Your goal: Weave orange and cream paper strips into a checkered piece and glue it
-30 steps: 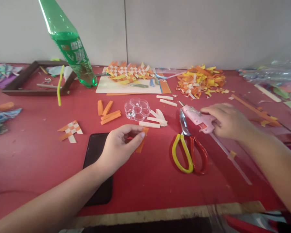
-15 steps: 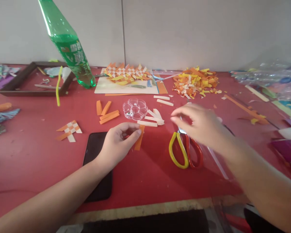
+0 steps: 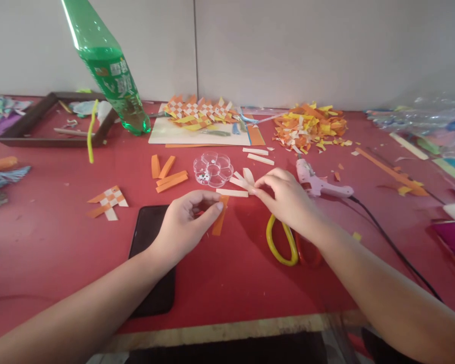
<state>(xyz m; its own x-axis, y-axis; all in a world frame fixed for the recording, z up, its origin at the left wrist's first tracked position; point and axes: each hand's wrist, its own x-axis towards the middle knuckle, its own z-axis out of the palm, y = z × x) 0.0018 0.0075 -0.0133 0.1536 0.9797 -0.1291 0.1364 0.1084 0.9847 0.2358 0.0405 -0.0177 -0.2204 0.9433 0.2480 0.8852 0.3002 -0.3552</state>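
Note:
My left hand [image 3: 191,217] pinches an orange paper strip [image 3: 220,218], which hangs down from the fingertips above the red table. At the centre, my right hand [image 3: 284,194] has thumb and forefinger at the end of the white paper strips [image 3: 242,181]; whether it grips one is too small to tell. Scissors with a yellow handle [image 3: 272,242] and a red one lie under my right hand, their blades hidden. A clear flower-shaped dish [image 3: 213,170] holds small bead-like pieces. Folded orange strips [image 3: 172,181] lie left of it. A woven orange-and-white paper fish [image 3: 109,202] rests farther left.
A black phone [image 3: 151,278] lies below my left forearm. A green bottle [image 3: 114,76] leans beside a dark frame [image 3: 45,143]. Behind are woven fish on a white board [image 3: 159,134] and a pile of scraps [image 3: 311,126]. A glue gun [image 3: 322,185] trails its cord at the right.
My right hand has moved left to the white strips, uncovering the glue gun and its cord. My left hand still holds the orange strip in nearly the same place.

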